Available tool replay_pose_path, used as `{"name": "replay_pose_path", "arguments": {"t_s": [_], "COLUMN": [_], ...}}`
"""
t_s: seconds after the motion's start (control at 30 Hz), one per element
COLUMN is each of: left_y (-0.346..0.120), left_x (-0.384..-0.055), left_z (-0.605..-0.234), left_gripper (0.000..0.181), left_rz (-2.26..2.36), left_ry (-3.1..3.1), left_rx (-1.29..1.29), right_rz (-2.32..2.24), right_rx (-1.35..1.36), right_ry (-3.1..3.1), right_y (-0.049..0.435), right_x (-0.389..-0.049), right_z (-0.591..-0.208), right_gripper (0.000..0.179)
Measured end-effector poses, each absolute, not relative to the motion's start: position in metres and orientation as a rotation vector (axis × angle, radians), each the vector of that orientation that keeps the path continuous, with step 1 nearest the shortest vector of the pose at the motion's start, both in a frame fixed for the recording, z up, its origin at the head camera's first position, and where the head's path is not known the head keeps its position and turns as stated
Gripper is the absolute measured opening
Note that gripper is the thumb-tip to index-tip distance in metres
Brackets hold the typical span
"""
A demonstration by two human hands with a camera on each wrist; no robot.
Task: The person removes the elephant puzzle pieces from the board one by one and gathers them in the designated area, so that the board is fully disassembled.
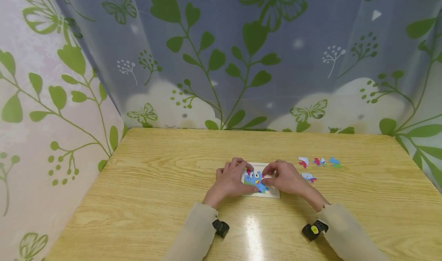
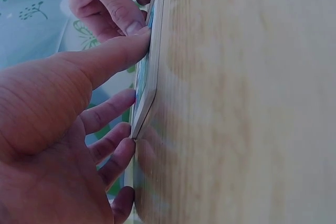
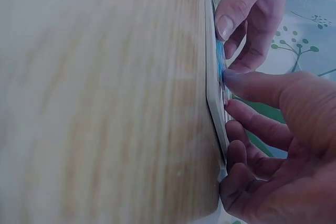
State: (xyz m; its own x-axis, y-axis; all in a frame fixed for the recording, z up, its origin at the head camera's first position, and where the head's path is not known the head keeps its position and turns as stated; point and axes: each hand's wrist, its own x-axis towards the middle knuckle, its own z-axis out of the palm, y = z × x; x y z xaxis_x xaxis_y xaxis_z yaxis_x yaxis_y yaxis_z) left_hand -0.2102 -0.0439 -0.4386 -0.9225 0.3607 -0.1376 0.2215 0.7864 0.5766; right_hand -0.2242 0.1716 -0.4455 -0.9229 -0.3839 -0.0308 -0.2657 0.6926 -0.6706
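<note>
A jigsaw puzzle board (image 1: 274, 194) with a pale border lies flat on the table, several joined pieces (image 1: 251, 179) on it forming a blue cartoon figure with big eyes. My left hand (image 1: 232, 179) spreads over its left side, thumb (image 2: 123, 51) pressing on the picture and fingertips along the far and left edges. From the right, my right hand (image 1: 286, 177) pinches a puzzle piece (image 3: 226, 98) between thumb and index finger at the right side of the joined pieces. That piece is mostly hidden by the fingers. The other right fingers curl in beside the board.
To the right of the board lie loose puzzle pieces: a white and red one (image 1: 304, 161), some red and white ones (image 1: 319, 162), a blue and green one (image 1: 335, 162) and a pale one (image 1: 308, 177) near my right wrist. A patterned curtain (image 1: 221, 80) hangs behind the wooden table (image 1: 155, 169).
</note>
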Motion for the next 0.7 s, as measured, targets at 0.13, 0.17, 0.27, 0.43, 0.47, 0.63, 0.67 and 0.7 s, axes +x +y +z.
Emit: {"name": "replay_pose_path", "arguments": {"t_s": [0.13, 0.17, 0.27, 0.43, 0.47, 0.63, 0.67, 0.7], "left_y": [-0.0433, -0.0431, -0.0427, -0.0424, -0.0423, -0.0423, -0.0423, -0.0423], "left_x": [-0.2107, -0.2109, -0.2112, -0.2114, -0.2114, -0.2119, -0.2121, -0.2122], "left_z": [-0.4391, -0.4393, -0.4396, -0.4397, -0.4397, -0.4393, -0.4390, -0.4389], "left_gripper": [0.052, 0.052, 0.052, 0.053, 0.053, 0.052, 0.052, 0.051], "left_rz": [0.829, 0.826, 0.817, 0.812, 0.809, 0.802, 0.802, 0.803], "left_ry": [2.744, 2.746, 2.749, 2.753, 2.754, 2.751, 2.749, 2.748], "left_rx": [0.449, 0.448, 0.442, 0.438, 0.438, 0.436, 0.435, 0.435], "right_rz": [-1.046, -1.049, -1.063, -1.093, -1.097, -1.119, -1.121, -1.124], "right_rx": [-0.490, -0.485, -0.465, -0.417, -0.411, -0.391, -0.389, -0.387], "right_ry": [2.724, 2.722, 2.705, 2.664, 2.656, 2.625, 2.623, 2.622], "right_y": [0.1698, 0.1696, 0.1691, 0.1679, 0.1676, 0.1664, 0.1662, 0.1661], "right_x": [-0.2242, -0.2243, -0.2246, -0.2247, -0.2246, -0.2239, -0.2238, -0.2238], "right_z": [-0.4452, -0.4451, -0.4449, -0.4440, -0.4438, -0.4420, -0.4415, -0.4412], "right_gripper": [0.016, 0.017, 0.018, 0.020, 0.020, 0.019, 0.019, 0.018]}}
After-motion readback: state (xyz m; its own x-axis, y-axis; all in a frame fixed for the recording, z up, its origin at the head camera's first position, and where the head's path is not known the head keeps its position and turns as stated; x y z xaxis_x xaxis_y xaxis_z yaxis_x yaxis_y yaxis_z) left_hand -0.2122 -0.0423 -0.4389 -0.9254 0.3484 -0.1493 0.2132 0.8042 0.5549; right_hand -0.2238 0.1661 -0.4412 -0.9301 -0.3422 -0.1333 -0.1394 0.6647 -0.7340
